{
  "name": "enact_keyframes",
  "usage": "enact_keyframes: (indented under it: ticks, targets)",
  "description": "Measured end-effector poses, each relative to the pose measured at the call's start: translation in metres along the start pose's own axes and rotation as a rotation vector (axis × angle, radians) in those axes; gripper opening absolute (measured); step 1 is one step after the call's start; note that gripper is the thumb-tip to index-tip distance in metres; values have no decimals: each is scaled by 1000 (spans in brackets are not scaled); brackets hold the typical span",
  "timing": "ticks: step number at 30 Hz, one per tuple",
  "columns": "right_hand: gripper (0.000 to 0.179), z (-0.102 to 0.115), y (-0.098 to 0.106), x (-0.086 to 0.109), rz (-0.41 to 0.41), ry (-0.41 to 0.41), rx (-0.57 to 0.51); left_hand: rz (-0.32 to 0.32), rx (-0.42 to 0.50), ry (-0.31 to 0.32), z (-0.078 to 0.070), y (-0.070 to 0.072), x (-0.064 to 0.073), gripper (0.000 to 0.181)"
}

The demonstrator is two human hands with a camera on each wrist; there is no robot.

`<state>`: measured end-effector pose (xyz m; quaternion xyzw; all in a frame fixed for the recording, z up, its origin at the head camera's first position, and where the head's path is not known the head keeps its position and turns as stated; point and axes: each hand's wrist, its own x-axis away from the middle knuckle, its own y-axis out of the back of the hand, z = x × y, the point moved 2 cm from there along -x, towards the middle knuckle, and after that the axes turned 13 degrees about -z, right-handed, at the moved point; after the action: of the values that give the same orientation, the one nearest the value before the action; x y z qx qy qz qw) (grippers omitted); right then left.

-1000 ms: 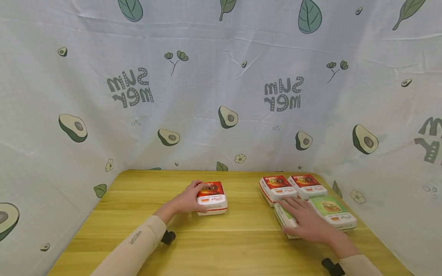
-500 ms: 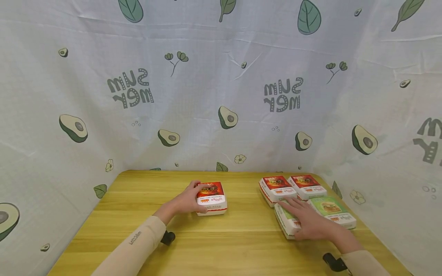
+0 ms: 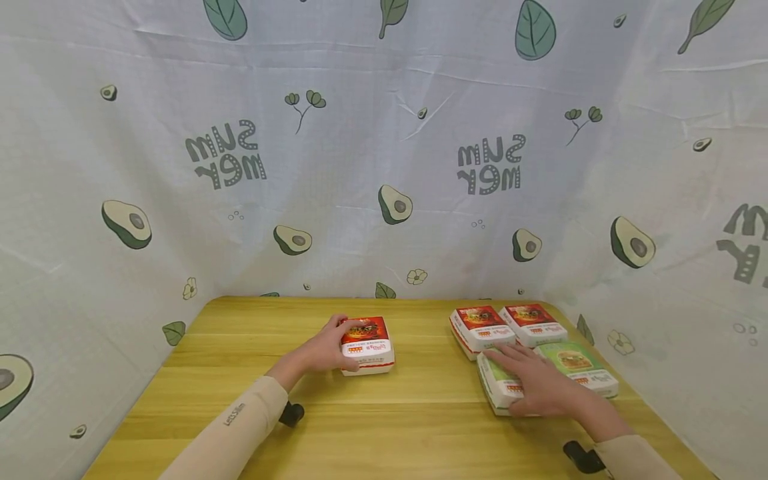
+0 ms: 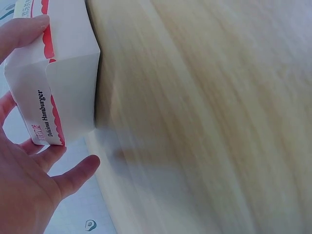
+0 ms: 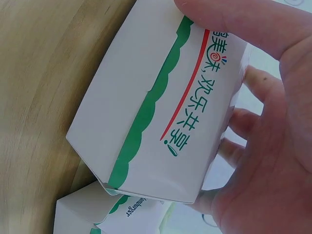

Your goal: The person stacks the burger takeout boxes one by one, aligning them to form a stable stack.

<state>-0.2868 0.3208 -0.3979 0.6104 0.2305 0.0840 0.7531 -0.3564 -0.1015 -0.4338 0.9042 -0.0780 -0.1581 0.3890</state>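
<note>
Towards the left of the table, my left hand (image 3: pixel 324 348) grips a red-topped hamburger box (image 3: pixel 373 347) by its left side. In the left wrist view the thumb lies on a white face of that box (image 4: pixel 73 92), with other fingers along another side. My right hand (image 3: pixel 540 385) holds a green-topped hamburger box (image 3: pixel 498 390), fingers across its top and thumb at its near side. The right wrist view shows the thumb on the white and green side of this box (image 5: pixel 141 107). The hand hides much of its lid.
Two more red-topped boxes, one on the left (image 3: pixel 482 325) and one on the right (image 3: pixel 536 323), sit behind the held green box. Another green-topped box (image 3: pixel 577 363) lies beside it, near the right edge of the wooden table (image 3: pixel 384 440). A patterned cloth (image 3: pixel 336 167) hangs around the table.
My right hand has shifted slightly right, its thumb drawing in against the near side of the green box. The left hand and its red box stay put.
</note>
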Motion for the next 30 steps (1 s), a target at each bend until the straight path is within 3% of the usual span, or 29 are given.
enact_keyframes:
  ticks: [13,30]
  targets:
    - [98,-1,2,0,12,-16,-84,0,18,-1,2,-1,-1,88]
    - [96,3,2,-1,-17,-34,-68,-6,25,-28,1,-2,0,98]
